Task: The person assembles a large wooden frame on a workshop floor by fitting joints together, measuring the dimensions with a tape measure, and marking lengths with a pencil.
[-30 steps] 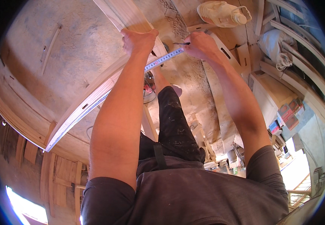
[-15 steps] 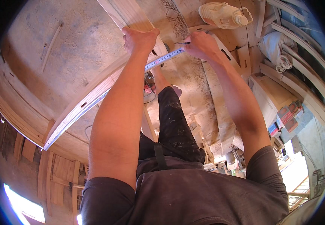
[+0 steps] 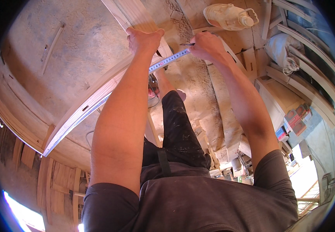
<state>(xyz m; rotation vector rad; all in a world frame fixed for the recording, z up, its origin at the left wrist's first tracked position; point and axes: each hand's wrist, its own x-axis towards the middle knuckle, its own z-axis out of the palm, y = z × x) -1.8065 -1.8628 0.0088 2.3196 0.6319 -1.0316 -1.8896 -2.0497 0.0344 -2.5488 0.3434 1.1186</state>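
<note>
My left hand is closed over a pale wooden board near its edge, with the fingertips partly hidden. A second long strip of wood runs from beneath my left forearm toward the lower left. Along it lies a white tape measure, which passes under my left forearm and comes out again toward the right. My right hand grips this tape at its right end; the tape's case is not visible. From the same fingers sticks out a thin dark pointed tool, its kind unclear.
A dusty beige plastic jug lies at the upper right. Beyond it are a whitish sack and leaning wooden frames. Small red boxes sit at the right. Boards stand at the lower left, and my dark-trousered leg is below the tape.
</note>
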